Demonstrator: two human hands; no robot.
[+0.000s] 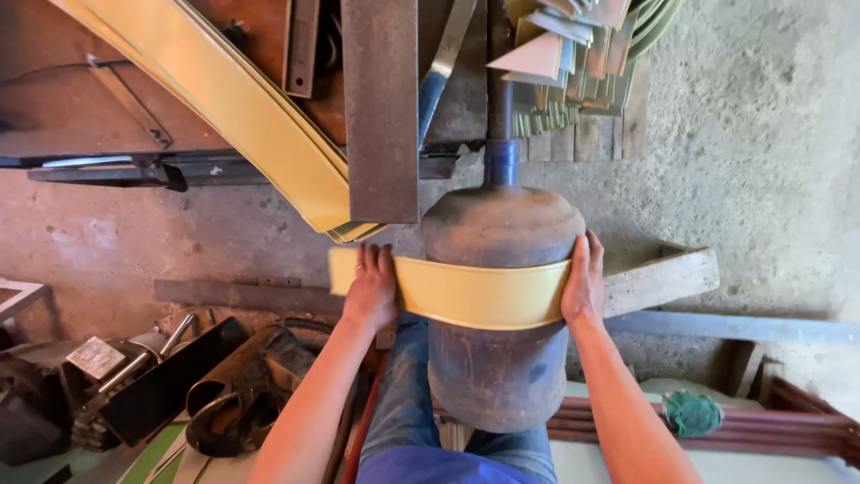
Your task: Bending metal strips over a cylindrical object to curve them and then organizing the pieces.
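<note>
At nine o'clock low in the view we see a heap of dark scrap metal pieces (pixel 170 385) on the floor. Above it, one stack of long yellow sheet-metal strips (pixel 242 116) slants down from eleven o'clock toward the centre. Our left hand (pixel 372 287) presses flat, fingers spread, on one yellow sheet-metal strip (pixel 475 294), near its left end. That single strip wraps around the near side of one rusty rounded steel cylinder (pixel 502 305) at the centre, touching it. Our right hand (pixel 584 282) lies flat against the strip's right end at three o'clock of the cylinder; neither hand closes around anything. At twelve o'clock sits a pile of folded pale metal pieces (pixel 569 54). One green coil of wire (pixel 692 412) lies at five o'clock.
</note>
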